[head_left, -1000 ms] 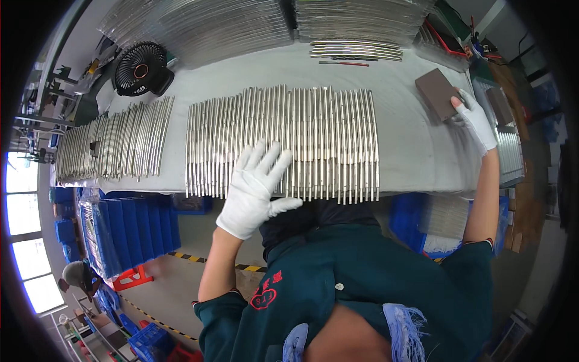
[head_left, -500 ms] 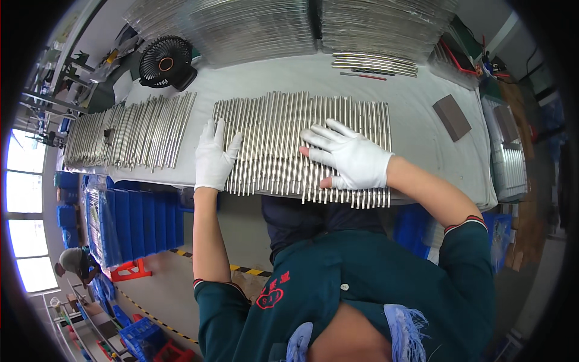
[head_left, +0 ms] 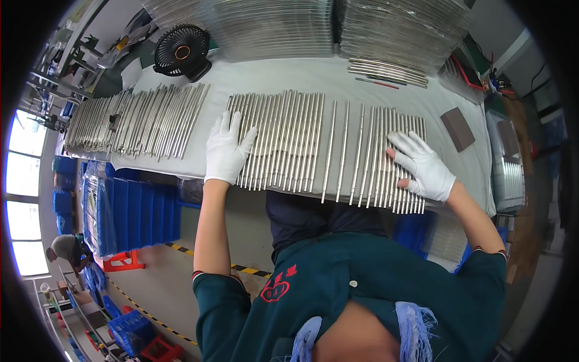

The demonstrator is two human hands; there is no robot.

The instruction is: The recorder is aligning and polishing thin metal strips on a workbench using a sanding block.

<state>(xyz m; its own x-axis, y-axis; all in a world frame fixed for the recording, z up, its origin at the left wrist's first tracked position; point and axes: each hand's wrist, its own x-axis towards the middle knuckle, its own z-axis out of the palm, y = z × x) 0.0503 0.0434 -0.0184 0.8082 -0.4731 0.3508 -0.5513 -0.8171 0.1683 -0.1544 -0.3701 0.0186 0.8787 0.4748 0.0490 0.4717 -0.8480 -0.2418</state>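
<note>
- The white-covered table point(head_left: 253, 75) ran across the middle of the frame; its near edge looked the main hazard, since rod ends lay right up by it and a pull towards the body could have dropped some.
- Clear plastic stacks point(head_left: 265, 30) stood along the top of the frame, well apart from the hands; they seemed a small worry.
- The left batch of metal rods point(head_left: 139, 127), at the frame's left, lay uneven, so a knock might have crossed them.
- The middle batch of rods point(head_left: 283, 139), close-packed near the centre, could have ridden up over one another under a hard sideways squeeze.
- The right batch of rods point(head_left: 383, 130), right of centre, could have fanned out under uneven pressure.
- The left hand point(head_left: 226, 151) lay on the middle batch's left edge, fingers almost together, thumb splayed; its smooth glove might have slipped.
- The right hand point(head_left: 422, 169) lay over the right batch, fingers slightly spread, pinching nothing that I could see; its bare fingertips could have smudged the metal.
- The brown block point(head_left: 458, 129), just beyond that hand, might have been bumped by a wide push.
- Single rods point(head_left: 329, 151) lay between those two batches, free to roll if nudged.
</note>
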